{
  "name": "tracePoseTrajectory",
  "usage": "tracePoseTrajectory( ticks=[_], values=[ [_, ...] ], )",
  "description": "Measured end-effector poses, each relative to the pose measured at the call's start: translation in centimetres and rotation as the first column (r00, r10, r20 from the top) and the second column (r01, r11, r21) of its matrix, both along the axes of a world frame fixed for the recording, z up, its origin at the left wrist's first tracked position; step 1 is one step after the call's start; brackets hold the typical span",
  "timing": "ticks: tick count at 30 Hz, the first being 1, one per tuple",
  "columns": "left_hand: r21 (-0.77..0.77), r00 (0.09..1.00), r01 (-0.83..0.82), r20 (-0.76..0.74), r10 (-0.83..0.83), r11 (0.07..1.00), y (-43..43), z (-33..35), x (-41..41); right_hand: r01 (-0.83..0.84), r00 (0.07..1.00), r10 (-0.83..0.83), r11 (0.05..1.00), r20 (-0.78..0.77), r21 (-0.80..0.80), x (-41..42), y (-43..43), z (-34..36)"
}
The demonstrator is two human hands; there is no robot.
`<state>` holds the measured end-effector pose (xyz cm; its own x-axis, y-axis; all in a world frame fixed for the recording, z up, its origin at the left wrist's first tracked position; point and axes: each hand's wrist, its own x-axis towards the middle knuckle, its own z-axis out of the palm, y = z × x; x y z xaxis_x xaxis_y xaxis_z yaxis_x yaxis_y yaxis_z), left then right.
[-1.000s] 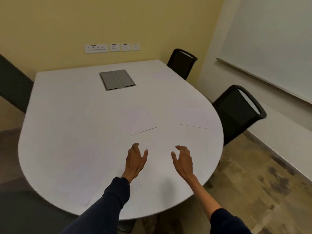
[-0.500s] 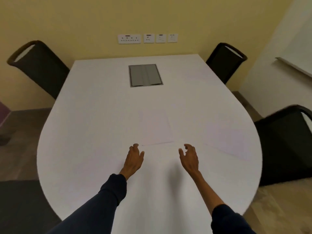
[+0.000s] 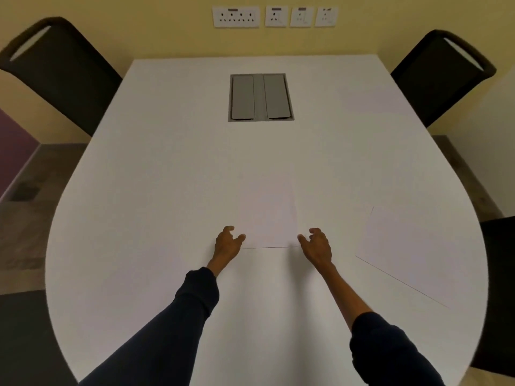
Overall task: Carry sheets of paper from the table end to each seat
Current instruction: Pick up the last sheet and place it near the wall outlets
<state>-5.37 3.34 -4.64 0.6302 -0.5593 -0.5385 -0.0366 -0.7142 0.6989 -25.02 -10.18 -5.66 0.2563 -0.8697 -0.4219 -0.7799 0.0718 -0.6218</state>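
A white sheet of paper (image 3: pixel 269 215) lies flat in the middle of the white table (image 3: pixel 156 190), its near edge between my hands. My left hand (image 3: pixel 227 242) hovers at the sheet's near left corner, fingers curled and apart, holding nothing. At the near right corner my right hand (image 3: pixel 316 243) is likewise apart and empty. A second sheet (image 3: pixel 412 246) lies angled near the table's right edge by the right chair. A faint third sheet (image 3: pixel 370 100) rests at the far right, in front of the far right chair.
A grey cable hatch (image 3: pixel 260 97) is set into the table's far middle. Black chairs stand at the far left (image 3: pixel 60 76), far right (image 3: pixel 443 76) and near right (image 3: pixel 498 288). Wall sockets (image 3: pixel 274 16) sit on the yellow wall behind.
The view has swung left and centred on the table. Both hands have reached forward to the near corners of the middle sheet.
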Motion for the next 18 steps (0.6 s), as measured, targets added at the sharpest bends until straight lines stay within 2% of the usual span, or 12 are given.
tracePoseTrajectory(
  ticks=[5,9,13,18],
  values=[
    [0.048,0.992,-0.113,-0.052,0.115,0.992,-3.9,-1.8,0.9,0.078,0.996,-0.075,0.995,-0.048,0.055,1.7,-1.3,-2.4],
    [0.143,0.985,-0.175,0.012,0.175,0.974,-5.7,-3.3,0.6,0.100,0.986,-0.096,0.995,-0.134,0.022,3.2,-1.5,-4.0],
    [0.239,0.969,-0.239,-0.004,0.247,0.941,-7.2,-4.2,-0.4,0.113,0.970,-0.108,0.994,-0.219,0.009,5.3,-0.9,-5.0],
    [0.348,0.970,-0.223,0.169,0.173,0.911,-8.3,-4.6,-2.0,0.174,0.965,-0.167,0.984,-0.203,0.021,6.6,-0.4,-5.5]
  ],
)
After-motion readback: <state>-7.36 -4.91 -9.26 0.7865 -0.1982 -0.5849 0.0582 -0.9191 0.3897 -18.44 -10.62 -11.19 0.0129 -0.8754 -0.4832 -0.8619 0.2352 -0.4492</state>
